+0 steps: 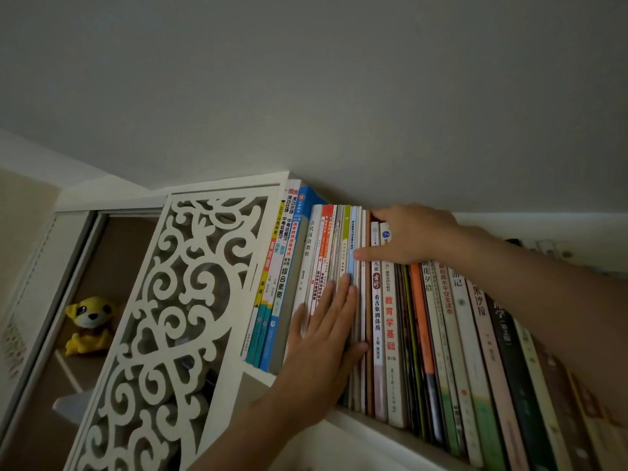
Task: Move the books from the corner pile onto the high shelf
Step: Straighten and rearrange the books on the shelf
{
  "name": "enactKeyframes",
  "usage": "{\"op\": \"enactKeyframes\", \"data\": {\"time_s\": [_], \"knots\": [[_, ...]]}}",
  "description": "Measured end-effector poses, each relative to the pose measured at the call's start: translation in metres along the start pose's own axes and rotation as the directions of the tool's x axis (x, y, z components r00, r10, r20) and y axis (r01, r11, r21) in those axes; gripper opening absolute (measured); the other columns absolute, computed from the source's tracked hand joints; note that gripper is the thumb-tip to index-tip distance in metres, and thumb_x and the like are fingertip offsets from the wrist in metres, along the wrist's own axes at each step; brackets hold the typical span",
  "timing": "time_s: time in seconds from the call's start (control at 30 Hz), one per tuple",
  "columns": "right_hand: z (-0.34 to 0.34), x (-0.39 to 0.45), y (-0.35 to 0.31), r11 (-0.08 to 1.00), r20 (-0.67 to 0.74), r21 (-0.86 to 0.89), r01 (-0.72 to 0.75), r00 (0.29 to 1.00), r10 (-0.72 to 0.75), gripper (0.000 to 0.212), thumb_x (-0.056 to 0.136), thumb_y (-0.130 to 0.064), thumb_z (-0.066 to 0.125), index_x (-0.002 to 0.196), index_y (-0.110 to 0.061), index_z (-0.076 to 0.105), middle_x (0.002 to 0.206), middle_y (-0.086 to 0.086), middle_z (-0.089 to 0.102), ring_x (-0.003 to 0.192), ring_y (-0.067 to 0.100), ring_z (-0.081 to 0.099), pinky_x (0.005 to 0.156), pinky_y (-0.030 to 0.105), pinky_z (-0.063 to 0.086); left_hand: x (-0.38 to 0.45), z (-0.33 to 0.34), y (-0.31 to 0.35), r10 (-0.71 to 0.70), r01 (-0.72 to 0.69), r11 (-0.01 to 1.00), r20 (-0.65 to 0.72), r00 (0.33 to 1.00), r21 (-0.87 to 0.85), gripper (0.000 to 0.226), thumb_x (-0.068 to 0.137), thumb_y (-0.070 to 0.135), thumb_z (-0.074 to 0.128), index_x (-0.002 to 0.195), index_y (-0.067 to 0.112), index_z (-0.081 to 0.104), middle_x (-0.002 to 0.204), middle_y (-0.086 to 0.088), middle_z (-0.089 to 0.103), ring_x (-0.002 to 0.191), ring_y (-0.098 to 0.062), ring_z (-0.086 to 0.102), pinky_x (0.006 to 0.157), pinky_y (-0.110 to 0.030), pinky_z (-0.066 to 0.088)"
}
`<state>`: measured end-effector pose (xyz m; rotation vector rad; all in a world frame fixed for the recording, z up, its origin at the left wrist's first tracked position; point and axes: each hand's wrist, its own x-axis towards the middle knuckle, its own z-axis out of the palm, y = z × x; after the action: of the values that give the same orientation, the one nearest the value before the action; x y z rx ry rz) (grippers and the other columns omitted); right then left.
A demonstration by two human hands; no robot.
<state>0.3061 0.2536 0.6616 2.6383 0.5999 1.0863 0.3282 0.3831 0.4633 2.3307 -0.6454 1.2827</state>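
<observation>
Books [390, 317] stand upright on the shelf [373, 424]; carved panel [163, 334] to their left; plush toy [89, 322] farther left

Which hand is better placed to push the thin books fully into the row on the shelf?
Probably the left hand: its straight fingers already lie flat on the spines of the thin books, low on them. The right hand rests higher, on the tops of neighbouring books, so it seems better placed to steady the row.

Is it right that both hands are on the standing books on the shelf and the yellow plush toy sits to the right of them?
Not quite. In the head view both the left hand and right hand are on the standing books, but the yellow plush toy sits to their left, beyond the white carved panel.
</observation>
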Motion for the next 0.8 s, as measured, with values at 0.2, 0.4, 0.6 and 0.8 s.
{"op": "enactKeyframes", "data": {"time_s": [0.2,0.4,0.6,0.8], "knots": [[-0.008,0.005,0.0,0.994,0.047,0.099,0.046,0.998,-0.051,0.068,0.065,-0.071,0.069,0.121,-0.038,0.049,0.108,-0.014,0.064,0.091,0.009,0.062,0.086,0.041,0.054,-0.007,-0.019,-0.013,0.096,-0.096,0.995,0.158,0.983,-0.007,0.096,0.091,0.055,0.049,0.14,0.035,-0.032,0.145,0.024,-0.041,0.134,0.004,-0.036,0.118,-0.047,-0.014],[-0.006,0.017,-0.01,0.988,0.047,0.139,0.068,0.996,-0.076,0.059,0.066,-0.053,0.081,0.113,-0.025,0.058,0.106,-0.006,0.069,0.091,0.012,0.066,0.085,0.04,0.056,-0.007,-0.019,-0.018,0.133,-0.123,0.989,0.132,0.982,-0.082,0.101,0.09,0.042,0.058,0.143,0.035,-0.027,0.147,0.026,-0.037,0.135,0.005,-0.034,0.119,-0.043,-0.014],[-0.01,0.021,-0.024,0.979,0.091,0.201,0.028,0.995,-0.048,0.083,0.067,-0.053,0.08,0.135,-0.019,0.044,0.123,0.001,0.061,0.105,0.019,0.062,0.092,0.041,0.052,-0.013,-0.017,-0.018,-0.009,0.036,0.961,0.098,0.995,-0.273,0.102,0.088,0.057,0.052,0.139,0.036,-0.034,0.142,0.029,-0.043,0.135,0.003,-0.036,0.121,-0.042,-0.003],[0.0,0.024,-0.036,0.996,0.007,0.045,0.073,0.997,-0.073,0.074,0.062,-0.058,0.081,0.121,-0.028,0.049,0.117,-0.005,0.059,0.1,0.015,0.058,0.087,0.041,0.051,-0.011,-0.007,-0.029,-0.059,0.075,0.983,0.098,0.993,-0.169,0.107,0.08,0.075,0.037,0.135,0.03,-0.042,0.141,0.019,-0.049,0.132,-0.004,-0.043,0.119,-0.044,-0.01]]}}
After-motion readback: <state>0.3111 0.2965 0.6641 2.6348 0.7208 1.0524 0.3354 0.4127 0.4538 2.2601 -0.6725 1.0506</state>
